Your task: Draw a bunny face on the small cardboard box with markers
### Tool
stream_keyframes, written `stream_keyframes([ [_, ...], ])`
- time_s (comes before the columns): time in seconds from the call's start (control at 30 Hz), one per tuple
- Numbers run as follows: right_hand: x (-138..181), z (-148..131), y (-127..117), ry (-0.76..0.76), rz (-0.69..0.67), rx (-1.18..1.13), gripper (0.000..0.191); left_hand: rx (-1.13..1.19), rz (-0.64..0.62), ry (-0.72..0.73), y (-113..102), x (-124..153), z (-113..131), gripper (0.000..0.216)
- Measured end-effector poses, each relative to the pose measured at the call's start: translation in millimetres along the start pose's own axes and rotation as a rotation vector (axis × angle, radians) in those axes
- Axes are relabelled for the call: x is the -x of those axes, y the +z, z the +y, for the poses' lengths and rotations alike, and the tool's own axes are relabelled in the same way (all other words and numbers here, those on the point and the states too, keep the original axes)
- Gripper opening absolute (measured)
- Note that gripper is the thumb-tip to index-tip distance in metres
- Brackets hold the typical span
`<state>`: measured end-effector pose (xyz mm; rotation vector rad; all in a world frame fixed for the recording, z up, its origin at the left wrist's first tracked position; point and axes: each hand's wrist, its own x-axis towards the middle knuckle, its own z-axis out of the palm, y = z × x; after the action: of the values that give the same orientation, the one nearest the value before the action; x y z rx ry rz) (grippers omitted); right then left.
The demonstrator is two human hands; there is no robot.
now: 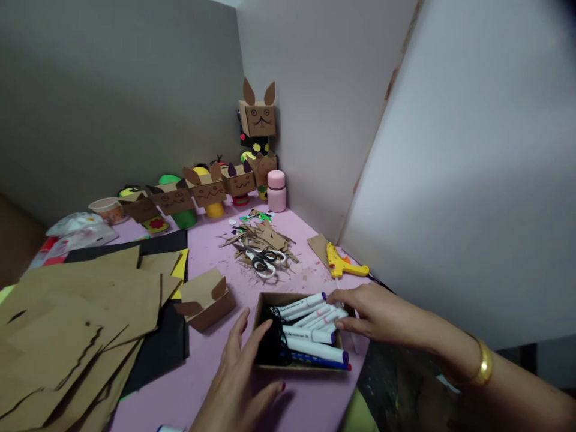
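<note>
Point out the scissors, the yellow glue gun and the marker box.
scissors (261, 261): head view, where blades meet handles.
glue gun (336, 262): head view, on the yellow body.
marker box (274, 295): head view, on the far cardboard rim.

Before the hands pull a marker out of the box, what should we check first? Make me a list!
1. Left hand steadies the box: ok, it rests against the left side.
2. Right hand on the markers: ok, it touches them; grip cannot tell.
3. Caps on: ok where visible.
4. Scissors clear of hands: ok, lying on scraps beyond the box.
5. Glue gun cool: cannot tell.
</note>
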<state>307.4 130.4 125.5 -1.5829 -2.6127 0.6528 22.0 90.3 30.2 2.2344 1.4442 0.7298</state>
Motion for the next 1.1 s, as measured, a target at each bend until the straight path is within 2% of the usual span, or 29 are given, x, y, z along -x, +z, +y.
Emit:
stream_keyframes([
  [0.13, -1.4, 3.2, 7.8, 0.036, 0.066, -0.029, 0.023, 0.042, -0.014, 0.077, 4.6, -15.4, 6.0, 0.048],
  [0.27, -4.7, 6.2, 14.8, 0.068, 0.113, -0.022, 0.022, 0.054, -0.01, 0.153, -0.8, -31.0, 13.3, 0.013],
  [0.4, -5.1, 8.6, 15.3, 0.096, 0.18, -0.019, 0.025, 0.068, -0.031, 0.227, -3.7, -32.6, 11.4, 0.02],
  [0.53, -12.1, 10.4, 4.3, 0.145, 0.236, 0.015, 0.028, 0.064, -0.031, 0.244, -3.6, -29.1, 5.8, 0.02],
  [0.7, -48.1, 0.8, -13.9, 0.017, 0.048, 0.064, 0.021, 0.057, -0.055, 0.216, -8.0, -29.8, 9.3, 0.021],
  [0.87, -85.1, -27.0, -14.8, -0.02, -0.124, 0.22, 0.019, 0.012, -0.046, 0.193, -8.3, -27.2, 9.0, 0.021],
  [1.0, -90.1, -35.9, -14.9, -0.006, -0.164, 0.311, 0.018, 0.033, -0.061, 0.189, -7.2, -25.0, 2.5, 0.015],
  [1.07, -88.0, -31.2, -21.6, 0.001, -0.152, 0.336, 0.017, 0.06, 0.008, 0.141, -6.9, -25.0, 0.8, 0.008],
  [1.1, -87.5, -26.8, -27.3, 0.013, -0.135, 0.349, 0.017, 0.08, 0.074, 0.109, -6.4, -24.9, 0.6, 0.015],
])
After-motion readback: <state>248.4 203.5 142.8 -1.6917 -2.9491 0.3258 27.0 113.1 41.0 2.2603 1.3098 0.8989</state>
